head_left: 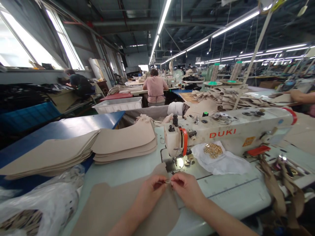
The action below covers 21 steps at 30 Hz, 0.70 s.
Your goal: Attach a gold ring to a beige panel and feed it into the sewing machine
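My left hand (153,191) and my right hand (185,188) meet over a beige fabric panel (110,208), just in front of the needle area of a white sewing machine (246,131). Both hands are closed in a pinch, fingertips nearly touching. Between them is a small, thin piece (167,181), too small to make out clearly. The panel lies flat on the pale machine table under my left hand and forearm. A white cloth (227,164) holding small gold-coloured metal pieces (213,150) rests right of the needle.
Stacked beige panels (128,141) lie behind left, beside another stack (54,152) on a blue table (98,121). A plastic bag (56,200) of strips is at lower left. Fabric straps (273,186) hang at right. One person (155,87) sits ahead; another's hand (296,96) shows at far right.
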Each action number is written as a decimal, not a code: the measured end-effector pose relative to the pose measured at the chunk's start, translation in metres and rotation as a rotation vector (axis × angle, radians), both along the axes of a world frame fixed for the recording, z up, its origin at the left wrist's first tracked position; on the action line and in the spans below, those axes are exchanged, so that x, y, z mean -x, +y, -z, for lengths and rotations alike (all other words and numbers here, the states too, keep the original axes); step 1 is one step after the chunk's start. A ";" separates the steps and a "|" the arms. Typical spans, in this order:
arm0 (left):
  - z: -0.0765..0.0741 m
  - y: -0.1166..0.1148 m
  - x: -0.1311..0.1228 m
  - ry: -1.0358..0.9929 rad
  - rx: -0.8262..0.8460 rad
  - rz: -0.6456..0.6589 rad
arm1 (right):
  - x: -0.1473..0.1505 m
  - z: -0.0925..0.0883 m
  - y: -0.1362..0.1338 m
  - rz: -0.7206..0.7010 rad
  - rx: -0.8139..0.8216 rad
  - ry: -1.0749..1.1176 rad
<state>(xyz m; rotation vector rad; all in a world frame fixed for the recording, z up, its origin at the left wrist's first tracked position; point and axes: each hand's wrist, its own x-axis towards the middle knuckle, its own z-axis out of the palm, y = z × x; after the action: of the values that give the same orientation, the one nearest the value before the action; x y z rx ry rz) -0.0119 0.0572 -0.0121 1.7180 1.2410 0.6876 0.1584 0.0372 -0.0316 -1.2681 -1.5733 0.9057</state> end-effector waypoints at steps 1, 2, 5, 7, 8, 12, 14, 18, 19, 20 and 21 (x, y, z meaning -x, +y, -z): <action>0.000 0.002 0.002 0.040 -0.026 0.019 | -0.003 0.001 0.000 0.007 0.012 -0.001; 0.000 0.004 0.005 0.087 -0.078 0.028 | -0.006 0.003 -0.001 0.013 0.034 0.015; 0.008 0.011 0.011 0.262 -0.378 -0.015 | -0.016 0.004 -0.002 0.024 0.127 0.097; 0.017 0.013 0.011 0.392 -0.575 -0.034 | -0.022 0.001 -0.001 0.036 0.191 0.127; 0.022 0.012 0.010 0.446 -0.634 -0.022 | -0.024 -0.002 -0.001 0.045 0.231 0.133; 0.037 -0.002 -0.004 0.528 -0.717 0.083 | -0.024 -0.011 0.007 0.059 0.405 0.148; 0.042 -0.009 -0.009 0.518 -0.754 0.091 | -0.021 -0.013 0.015 0.041 0.467 0.153; 0.046 -0.012 -0.010 0.499 -0.811 0.067 | -0.014 -0.014 0.029 -0.008 0.568 0.145; 0.046 -0.012 -0.009 0.491 -0.810 0.067 | -0.013 -0.015 0.031 -0.017 0.584 0.136; 0.045 -0.011 -0.009 0.479 -0.804 0.069 | -0.012 -0.016 0.033 -0.026 0.599 0.126; 0.043 -0.011 -0.009 0.462 -0.798 0.071 | -0.011 -0.016 0.035 -0.035 0.612 0.115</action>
<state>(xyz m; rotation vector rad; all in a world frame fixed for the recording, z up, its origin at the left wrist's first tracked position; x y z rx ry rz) -0.0030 0.0467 -0.0550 2.6821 1.2832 0.8377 0.1695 0.0722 -0.0153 -1.5665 -1.2691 1.5287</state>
